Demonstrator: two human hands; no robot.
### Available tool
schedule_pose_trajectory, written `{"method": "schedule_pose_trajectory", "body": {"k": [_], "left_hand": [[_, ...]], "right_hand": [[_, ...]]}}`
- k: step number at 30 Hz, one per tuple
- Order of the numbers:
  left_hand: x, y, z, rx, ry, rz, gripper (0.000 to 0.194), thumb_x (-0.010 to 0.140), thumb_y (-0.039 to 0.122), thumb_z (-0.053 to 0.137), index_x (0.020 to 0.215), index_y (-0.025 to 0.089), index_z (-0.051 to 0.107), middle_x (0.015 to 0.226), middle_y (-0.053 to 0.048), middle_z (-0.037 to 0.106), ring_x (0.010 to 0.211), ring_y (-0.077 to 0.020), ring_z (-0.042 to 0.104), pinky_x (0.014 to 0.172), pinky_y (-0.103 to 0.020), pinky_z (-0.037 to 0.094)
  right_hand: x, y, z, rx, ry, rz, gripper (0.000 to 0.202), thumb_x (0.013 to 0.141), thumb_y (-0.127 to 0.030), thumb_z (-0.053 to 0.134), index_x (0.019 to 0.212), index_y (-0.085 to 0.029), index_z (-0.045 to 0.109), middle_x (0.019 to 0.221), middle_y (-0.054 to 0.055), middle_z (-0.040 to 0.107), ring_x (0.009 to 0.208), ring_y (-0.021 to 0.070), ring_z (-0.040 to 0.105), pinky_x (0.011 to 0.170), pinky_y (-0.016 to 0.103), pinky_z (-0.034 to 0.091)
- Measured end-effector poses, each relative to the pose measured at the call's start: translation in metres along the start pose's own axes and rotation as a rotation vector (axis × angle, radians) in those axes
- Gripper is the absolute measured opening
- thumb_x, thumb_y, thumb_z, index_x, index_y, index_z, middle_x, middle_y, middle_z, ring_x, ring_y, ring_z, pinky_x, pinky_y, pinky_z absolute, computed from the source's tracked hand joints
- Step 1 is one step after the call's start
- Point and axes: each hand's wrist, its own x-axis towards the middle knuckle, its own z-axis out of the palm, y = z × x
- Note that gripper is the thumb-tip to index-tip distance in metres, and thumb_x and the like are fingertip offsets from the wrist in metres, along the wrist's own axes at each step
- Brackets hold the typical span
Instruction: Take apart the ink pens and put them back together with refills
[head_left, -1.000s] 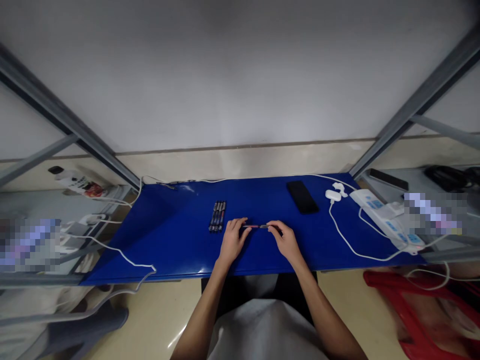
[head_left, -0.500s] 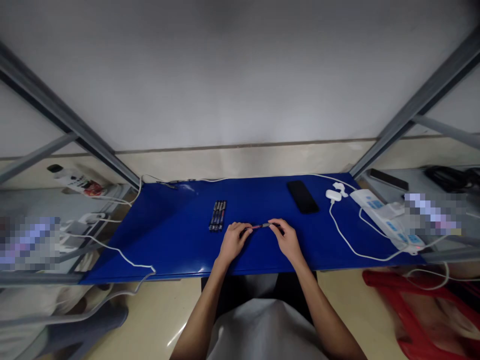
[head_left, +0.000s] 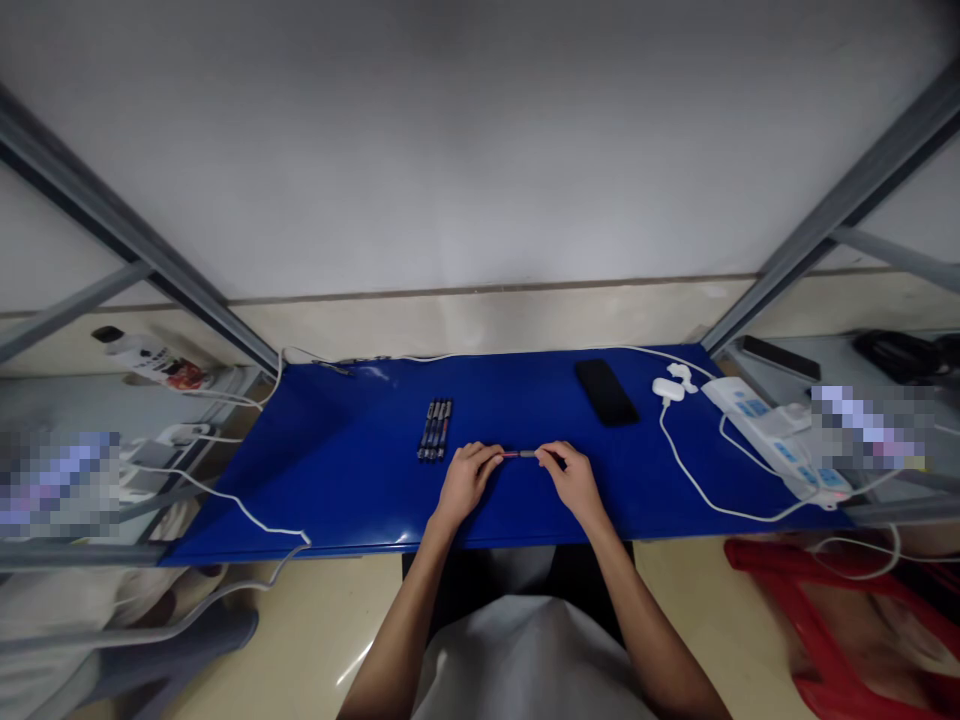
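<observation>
A slim pen, reddish on its left part and grey on its right, lies level between my two hands near the front of the blue table. My left hand pinches its left end between thumb and fingers. At the other end, my right hand grips the grey part with its fingertips. Both ends are hidden by the fingers. Several dark pens lie side by side in a neat row, just left of and beyond my left hand.
A black phone lies to the right, beyond my right hand. Further right are a white earbud case on a cable and a white power strip. A bottle stands on the left-hand table. Metal posts frame both sides.
The pen between my hands now lies nearly level, where its right end was tilted slightly up before. My right hand has shifted a little lower; my left hand has barely moved.
</observation>
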Motion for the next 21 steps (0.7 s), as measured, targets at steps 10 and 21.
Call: {"method": "schedule_pose_trajectory", "body": {"k": [10, 21], "left_hand": [[-0.0004, -0.0011, 0.0018, 0.075, -0.023, 0.0, 0.033, 0.099, 0.039, 0.038, 0.115, 0.028, 0.065, 0.092, -0.003, 0.063, 0.087, -0.0172, 0.054, 0.081, -0.032, 0.039], [0.0003, -0.0016, 0.0, 0.049, -0.042, 0.011, 0.039, 0.1, 0.041, 0.034, 0.115, 0.026, 0.066, 0.089, -0.004, 0.063, 0.085, -0.0177, 0.052, 0.081, -0.033, 0.038]], "right_hand": [[0.0011, -0.0014, -0.0008, 0.043, 0.005, -0.079, 0.017, 0.091, -0.035, 0.057, 0.092, -0.024, 0.07, 0.093, 0.006, 0.069, 0.09, 0.023, 0.063, 0.084, 0.038, 0.05], [0.0005, 0.0012, 0.0006, 0.09, -0.004, -0.036, 0.02, 0.089, -0.036, 0.059, 0.101, -0.023, 0.069, 0.097, 0.007, 0.069, 0.087, 0.0219, 0.065, 0.083, 0.037, 0.052]]}}
